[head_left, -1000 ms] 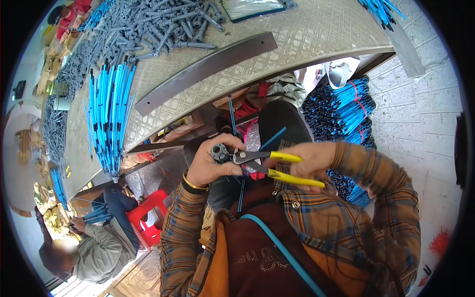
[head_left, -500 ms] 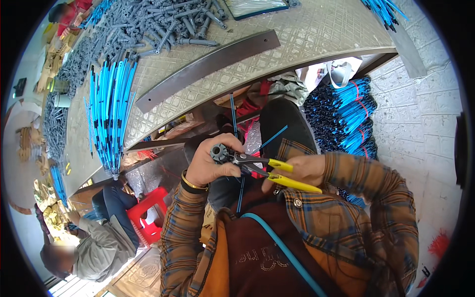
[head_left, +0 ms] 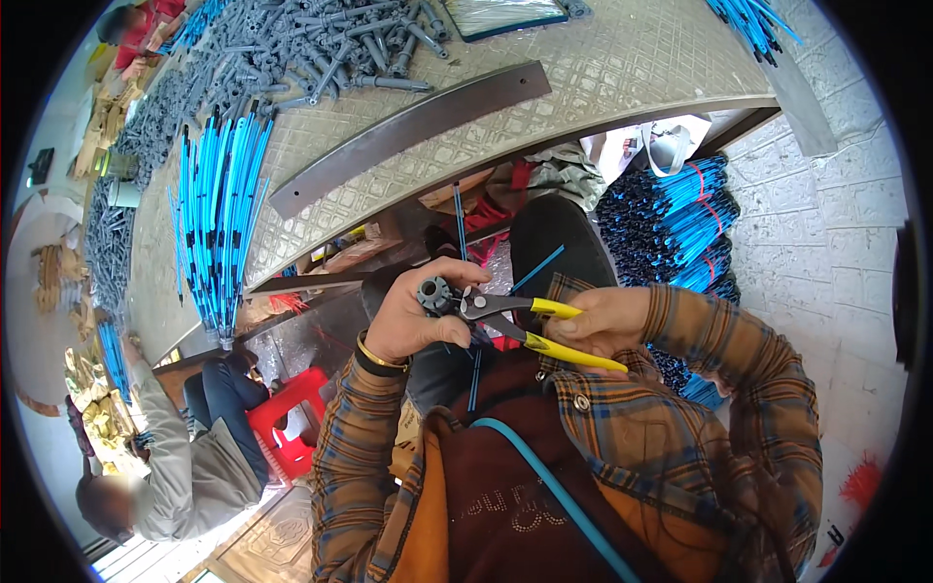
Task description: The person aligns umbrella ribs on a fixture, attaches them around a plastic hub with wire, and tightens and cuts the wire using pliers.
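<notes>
In my left hand (head_left: 403, 316), fingers closed, is a grey ribbed plastic hub (head_left: 433, 293) with a round hole facing up. Thin blue rods (head_left: 538, 269) stick out around it, upward, to the right and down over my lap. My right hand (head_left: 612, 323) is wrapped round pliers with yellow handles (head_left: 575, 356). The handles are spread apart, and the dark jaws are at the hub's right side, beside my left fingertips. What exactly lies between the jaws is too small to tell.
Ahead, the table (head_left: 622, 73) bears a dark metal bar (head_left: 408, 136), a heap of grey plastic parts (head_left: 340, 44) and a bundle of blue rods (head_left: 222, 214). Tied blue rod bundles (head_left: 695, 233) are stacked at right. A co-worker (head_left: 199, 486) sits at left near a red stool (head_left: 292, 428).
The pliers' handles have spread wider, and my right hand has shifted slightly up along them. My left hand stays nearly still. At left the co-worker's arm has reached forward.
</notes>
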`<action>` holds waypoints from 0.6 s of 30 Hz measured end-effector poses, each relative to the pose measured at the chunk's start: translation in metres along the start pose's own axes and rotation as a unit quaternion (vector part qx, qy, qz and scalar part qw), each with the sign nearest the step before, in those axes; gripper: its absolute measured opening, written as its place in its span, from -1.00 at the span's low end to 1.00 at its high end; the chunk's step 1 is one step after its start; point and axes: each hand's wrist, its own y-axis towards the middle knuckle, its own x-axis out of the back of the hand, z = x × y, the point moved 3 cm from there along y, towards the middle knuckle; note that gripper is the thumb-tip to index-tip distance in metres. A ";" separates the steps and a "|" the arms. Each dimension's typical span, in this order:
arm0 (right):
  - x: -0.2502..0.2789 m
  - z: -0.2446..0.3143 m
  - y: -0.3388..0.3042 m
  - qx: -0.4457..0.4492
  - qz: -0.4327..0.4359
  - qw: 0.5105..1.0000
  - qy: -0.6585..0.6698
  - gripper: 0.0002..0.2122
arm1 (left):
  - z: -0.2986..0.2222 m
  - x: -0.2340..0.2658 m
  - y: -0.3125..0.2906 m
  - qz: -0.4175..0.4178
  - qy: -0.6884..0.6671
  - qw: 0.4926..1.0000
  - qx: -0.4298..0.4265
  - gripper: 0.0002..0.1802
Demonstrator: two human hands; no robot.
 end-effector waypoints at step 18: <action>-0.048 0.047 -0.017 -0.075 -0.240 0.895 -0.369 -0.71 | -0.019 -0.016 -0.002 0.012 0.030 0.999 0.022 -0.60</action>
